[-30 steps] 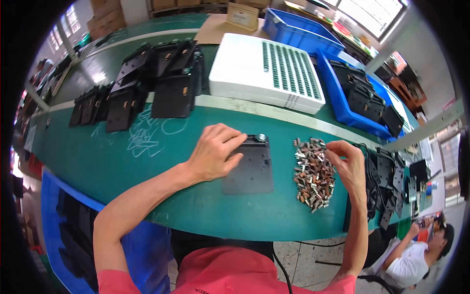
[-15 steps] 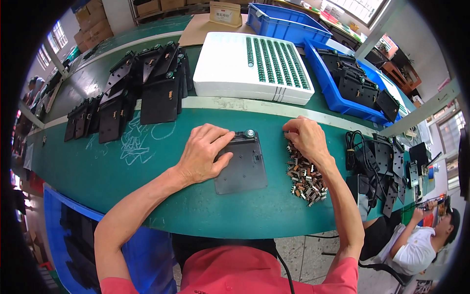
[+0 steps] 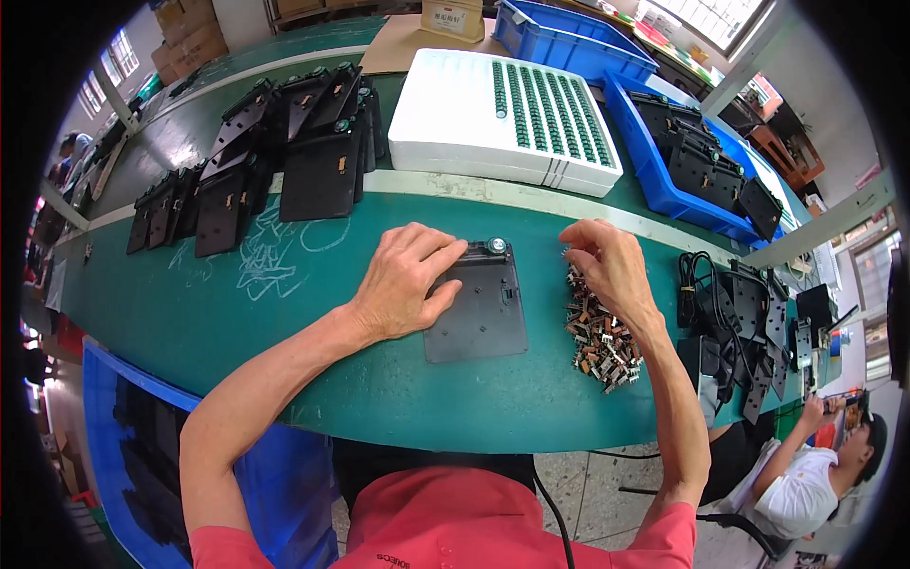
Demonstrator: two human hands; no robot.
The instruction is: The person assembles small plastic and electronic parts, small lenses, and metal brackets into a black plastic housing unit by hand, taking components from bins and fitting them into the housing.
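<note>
A black plastic plate (image 3: 479, 318) lies flat on the green table in front of me, with a round green-and-silver part (image 3: 497, 246) at its upper right corner. My left hand (image 3: 409, 284) rests on the plate's left side, thumb on its face and fingers curled at its top edge, holding it. Right of the plate is a heap of small metal-and-brown parts that look like slide switches (image 3: 604, 346). At the heap's far end, my right hand (image 3: 611, 270) has thumb and forefinger drawn together; what is between the fingertips is too small to make out.
Behind stands a white foam tray (image 3: 445, 104) with rows of green round parts. Stacked black plates (image 3: 322, 175) are at the left; a blue bin (image 3: 654, 185) of plates is at the right. Cables (image 3: 697, 284) lie near more plates. A seated person (image 3: 806, 474) is at the right.
The whole view has shifted slightly. My right thumb and forefinger have lifted a little off the heap's far end. My left hand keeps its place on the plate.
</note>
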